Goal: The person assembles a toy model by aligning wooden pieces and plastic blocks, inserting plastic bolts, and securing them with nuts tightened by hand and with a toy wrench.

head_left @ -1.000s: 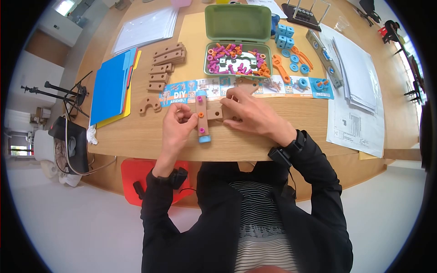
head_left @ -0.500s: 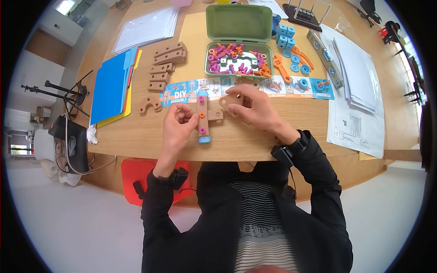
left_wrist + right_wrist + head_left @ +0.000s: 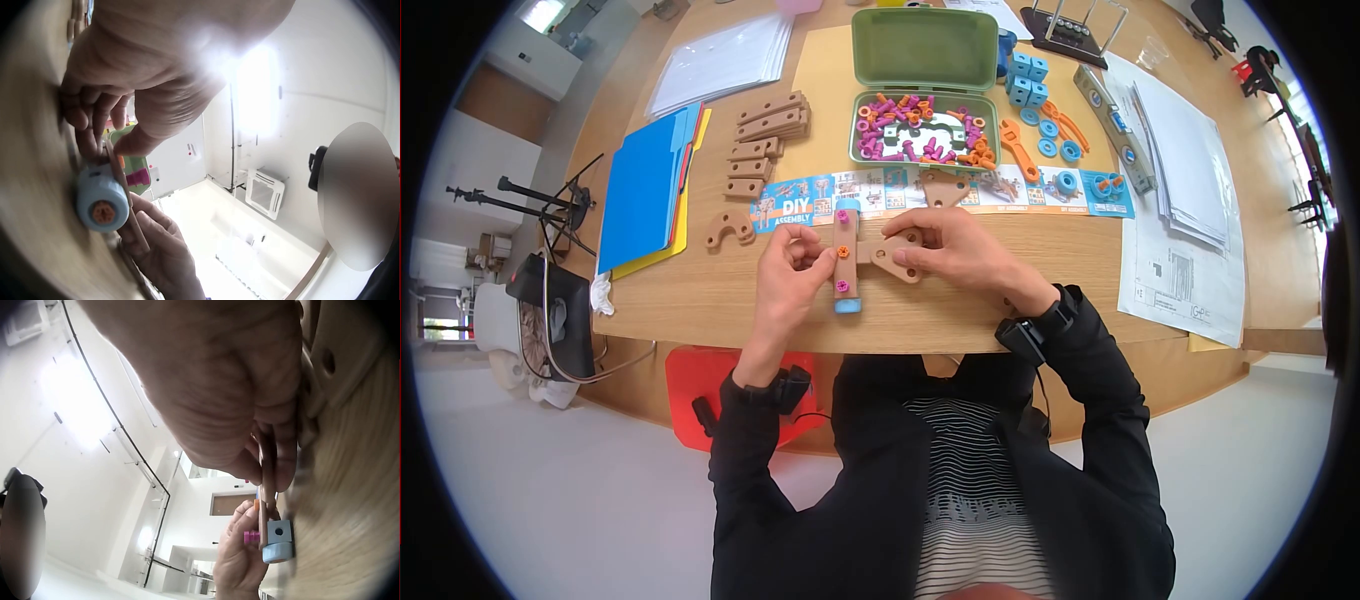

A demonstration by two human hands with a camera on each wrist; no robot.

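Observation:
My left hand (image 3: 790, 275) grips a brown toy building bar (image 3: 846, 270) by its left edge, the thumb at the orange screw (image 3: 843, 252). Purple screws (image 3: 843, 286) sit toward both of its ends, and blue pieces (image 3: 848, 306) show under those ends. In the left wrist view a round blue piece (image 3: 85, 197) has an orange bolt in its face. A short brown crosspiece (image 3: 864, 254) sticks out to the right. My right hand (image 3: 968, 250) pinches a triangular brown plate with holes (image 3: 890, 264) between thumb and fingers. The plate's narrow end overlaps the crosspiece.
Behind the hands stands an open green box (image 3: 855, 130) of purple and orange screws. A printed strip (image 3: 800, 195) crosses the table, another triangular plate (image 3: 943, 188) on it. Brown bars (image 3: 770, 120) lie left; an orange wrench (image 3: 1018, 150), blue wheels and blocks (image 3: 1028, 75) lie right.
My right hand lifted the triangular plate, turned it, and brought it down and left over the crosspiece. The left hand has kept its grip on the bar.

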